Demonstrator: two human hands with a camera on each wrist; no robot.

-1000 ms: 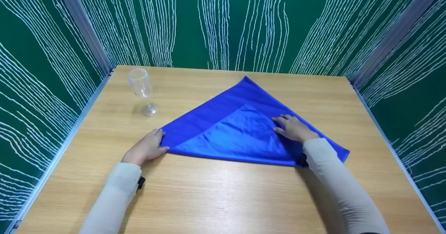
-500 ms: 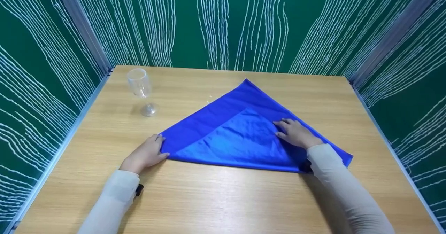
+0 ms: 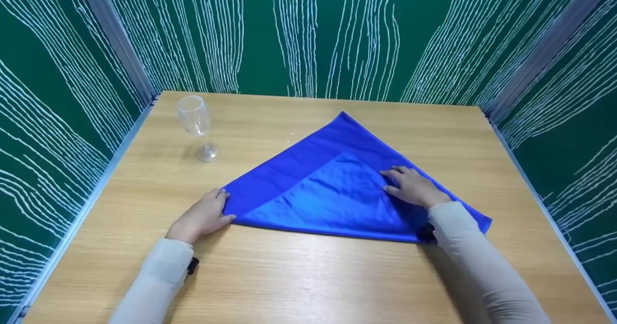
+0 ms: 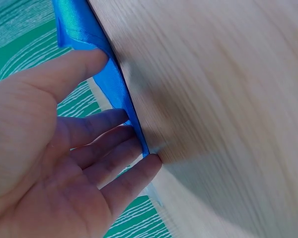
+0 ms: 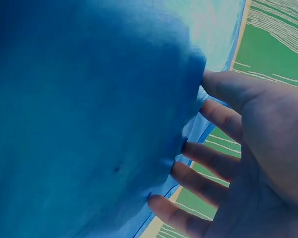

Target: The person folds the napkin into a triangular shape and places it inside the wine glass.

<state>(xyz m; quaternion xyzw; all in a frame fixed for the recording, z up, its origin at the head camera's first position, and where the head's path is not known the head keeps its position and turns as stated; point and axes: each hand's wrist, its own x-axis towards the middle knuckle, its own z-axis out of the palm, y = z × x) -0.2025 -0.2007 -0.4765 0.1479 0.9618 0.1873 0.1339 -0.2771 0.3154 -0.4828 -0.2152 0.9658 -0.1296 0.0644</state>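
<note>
A blue satin cloth lies folded into a triangle on the wooden table, its point toward the back wall. A smaller, shinier triangular layer shows on top, slightly wrinkled. At the cloth's left corner, my left hand touches the edge with fingers spread and mostly straight; the left wrist view shows the thumb on the fabric. My right hand rests on the right part of the cloth, fingertips pressed down. Spread fingers touch the fabric in the right wrist view. The right forearm hides part of the cloth's front edge.
A clear stemmed glass stands upright at the back left, behind my left hand. Green walls with white wavy lines enclose the table at the back and both sides. Bare wood lies in front of the cloth.
The cloth has slid toward me and slightly right, with both hands moving along on it. The glass stays in place.
</note>
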